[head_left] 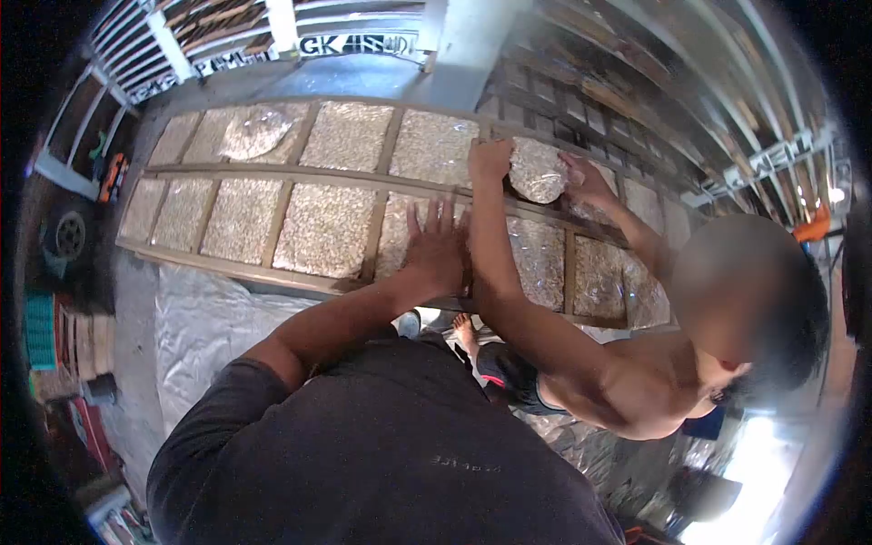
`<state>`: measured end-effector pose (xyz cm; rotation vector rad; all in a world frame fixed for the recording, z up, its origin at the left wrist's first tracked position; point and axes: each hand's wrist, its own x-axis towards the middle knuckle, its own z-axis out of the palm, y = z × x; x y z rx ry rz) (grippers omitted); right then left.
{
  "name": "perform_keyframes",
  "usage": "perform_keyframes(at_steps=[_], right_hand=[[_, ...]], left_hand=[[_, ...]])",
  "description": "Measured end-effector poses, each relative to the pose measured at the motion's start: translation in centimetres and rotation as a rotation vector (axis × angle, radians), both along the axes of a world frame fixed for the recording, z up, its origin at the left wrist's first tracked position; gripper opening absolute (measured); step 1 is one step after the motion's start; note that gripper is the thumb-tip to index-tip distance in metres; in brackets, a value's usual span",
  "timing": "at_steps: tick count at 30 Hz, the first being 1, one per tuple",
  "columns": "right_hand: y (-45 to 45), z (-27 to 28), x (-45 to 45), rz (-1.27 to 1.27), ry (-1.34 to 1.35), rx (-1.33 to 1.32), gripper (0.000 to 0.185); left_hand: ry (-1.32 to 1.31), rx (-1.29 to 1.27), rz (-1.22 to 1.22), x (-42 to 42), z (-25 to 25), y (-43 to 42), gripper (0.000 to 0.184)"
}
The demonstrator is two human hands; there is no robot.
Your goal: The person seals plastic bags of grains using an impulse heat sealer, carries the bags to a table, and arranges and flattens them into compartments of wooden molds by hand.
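My left hand point(438, 243) lies with fingers spread on a clear plastic packet point(394, 227) filled with small pale, bean-like pieces. The packet sits in a compartment of a long wooden frame point(318, 283). My right hand does not show; the other person's arm and my own body cover that side. Just right of my left hand, that arm crosses over the frame. Beyond it, the person's left hand point(491, 159) and right hand point(589, 182) grip a rounded, filled plastic packet point(538, 171) above the far row.
Filled packets point(327, 229) fill two rows of wooden compartments. A loose packet point(257, 132) rests on top of the far row. The other person point(627, 372) stands close on my right. A pale sheet point(204, 318) covers the floor, and a green crate point(40, 329) stands at the left.
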<state>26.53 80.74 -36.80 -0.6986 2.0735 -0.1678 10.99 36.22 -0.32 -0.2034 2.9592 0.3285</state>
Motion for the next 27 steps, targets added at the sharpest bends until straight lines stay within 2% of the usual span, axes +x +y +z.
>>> perform_keyframes(at_steps=[2,4,6,8,9,12,16,19,20,23,26,27], right_hand=[[-8.8,12.8,-7.5,-0.204,0.127,-0.070,0.053],[-16.3,22.1,-13.4,-0.282,0.311,-0.279,0.052],[-22.4,29.0,-18.0,-0.298,0.497,-0.495,0.051],[-27.3,32.9,-21.7,-0.281,0.655,-0.639,0.051],[-29.4,34.0,-23.3,-0.269,0.725,-0.680,0.051],[-32.6,35.2,-26.9,-0.254,0.858,-0.687,0.052],[-33.7,36.0,-28.9,-0.255,0.947,-0.690,0.054],[-33.1,36.3,-29.5,-0.279,1.010,-0.670,0.056],[-33.5,36.4,-30.2,-0.290,1.029,-0.677,0.057],[-32.6,36.7,-31.0,-0.308,1.097,-0.665,0.060],[-31.1,36.7,-32.3,-0.343,1.175,-0.623,0.064],[-30.2,36.6,-32.6,-0.362,1.197,-0.610,0.065]], left_hand=[[0.021,-0.036,-0.002,0.7,-1.0,-0.8,0.078],[0.064,-0.069,-0.019,0.2,-2.7,-0.6,0.077],[0.103,-0.113,-0.046,-0.3,-4.8,-0.4,0.077],[0.084,-0.113,-0.073,-0.2,-4.3,-1.6,0.076],[0.069,-0.108,-0.093,-0.1,-4.1,-1.8,0.076],[0.323,-0.109,0.027,2.2,-4.2,-5.8,0.075],[0.378,0.062,0.131,1.2,-2.6,-5.2,0.075],[0.414,0.049,-0.010,0.5,-3.6,-4.9,0.075],[0.355,0.058,0.054,-0.2,-3.6,-4.4,0.078],[0.237,-0.076,-0.079,0.8,-1.7,-2.0,0.080],[0.131,0.019,-0.108,0.4,-2.0,-2.1,0.082],[0.220,0.076,-0.176,0.9,-3.1,-2.7,0.085]])
